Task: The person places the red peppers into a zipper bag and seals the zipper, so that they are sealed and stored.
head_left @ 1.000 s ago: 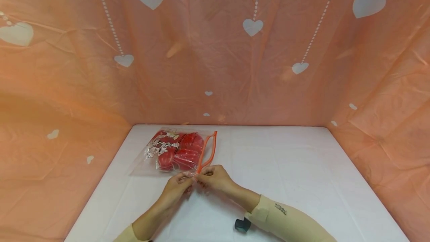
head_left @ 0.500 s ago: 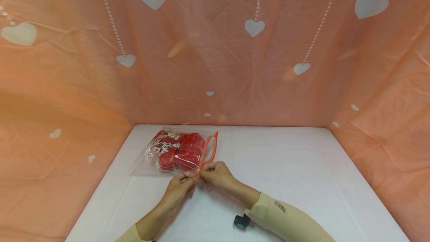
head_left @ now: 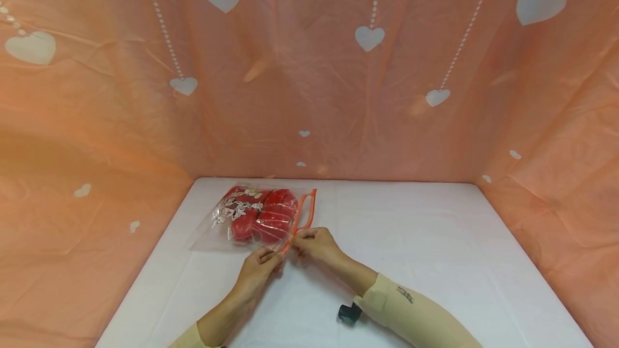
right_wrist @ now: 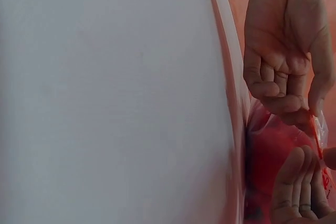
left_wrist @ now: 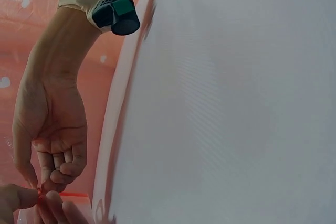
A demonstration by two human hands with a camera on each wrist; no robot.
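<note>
A clear plastic zip bag (head_left: 208, 235) with printed white cartoon figures lies towards the back left of the table in the head view. Bulky red contents (head_left: 278, 214) show through it; their kind cannot be told. Along its right side runs an orange zip edge (head_left: 297, 219) with a looped orange handle (head_left: 311, 211). My left hand (head_left: 258, 270) pinches the near corner at the end of that edge. Just beyond it, my right hand (head_left: 319, 246) pinches the same edge between thumb and finger. In the right wrist view, the orange strip (right_wrist: 317, 135) stretches between both hands.
A white-covered table (head_left: 411, 240) extends to the right of the bag. Orange curtains (head_left: 329, 95) with white hearts enclose its back and sides. A small dark wrist device (head_left: 349, 313) sits under the right sleeve (head_left: 406, 305).
My right hand has slid a little along the orange edge, away from the left hand, which keeps pinching the corner. More of the orange strip now shows between them.
</note>
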